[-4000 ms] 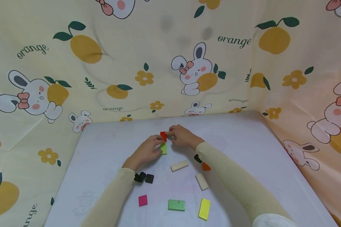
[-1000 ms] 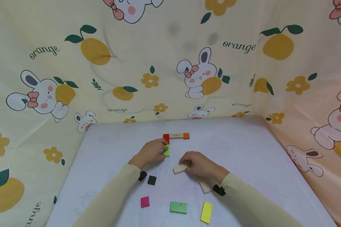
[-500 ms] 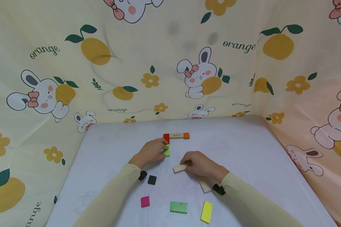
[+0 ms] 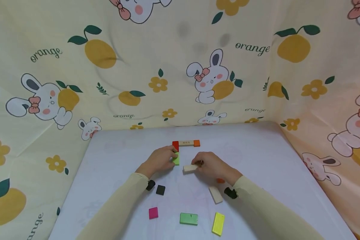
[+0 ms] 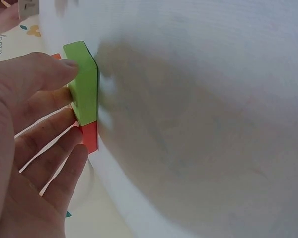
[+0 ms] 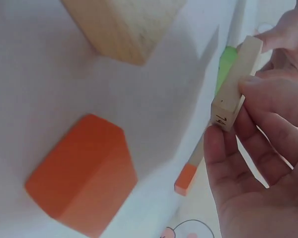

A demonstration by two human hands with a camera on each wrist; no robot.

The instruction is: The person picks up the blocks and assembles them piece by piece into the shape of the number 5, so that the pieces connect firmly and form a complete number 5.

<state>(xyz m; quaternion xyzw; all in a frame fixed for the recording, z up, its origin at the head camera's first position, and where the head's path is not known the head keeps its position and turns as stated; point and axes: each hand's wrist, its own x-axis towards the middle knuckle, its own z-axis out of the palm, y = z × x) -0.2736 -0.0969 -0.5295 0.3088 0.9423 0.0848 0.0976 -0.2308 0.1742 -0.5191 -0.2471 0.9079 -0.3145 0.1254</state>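
Note:
My left hand point(image 4: 159, 159) pinches a light green block point(image 5: 84, 84), the thumb on its near face and fingertips along the far side. Against the green block's far end lies a red block point(image 4: 175, 145). From the red one, a wooden block with printed characters point(image 4: 186, 143) runs right to a small orange block point(image 4: 196, 143). To the right of the green block, my right hand point(image 4: 216, 168) holds a plain wooden block point(image 6: 236, 84) between thumb and fingers. It is lifted, with a small printed mark on its end.
A second plain wooden block point(image 4: 215, 195) and an orange block point(image 6: 84, 173) lie below my right wrist. Nearer are a black block point(image 4: 160, 190), a magenta block point(image 4: 153, 213), a green block point(image 4: 189, 219) and a yellow block point(image 4: 218, 224). A printed cloth point(image 4: 168, 60) walls the white table.
My right hand has left the red block, taken hold of the plain wooden block and lifted it away from me. My left hand stays at the light green block.

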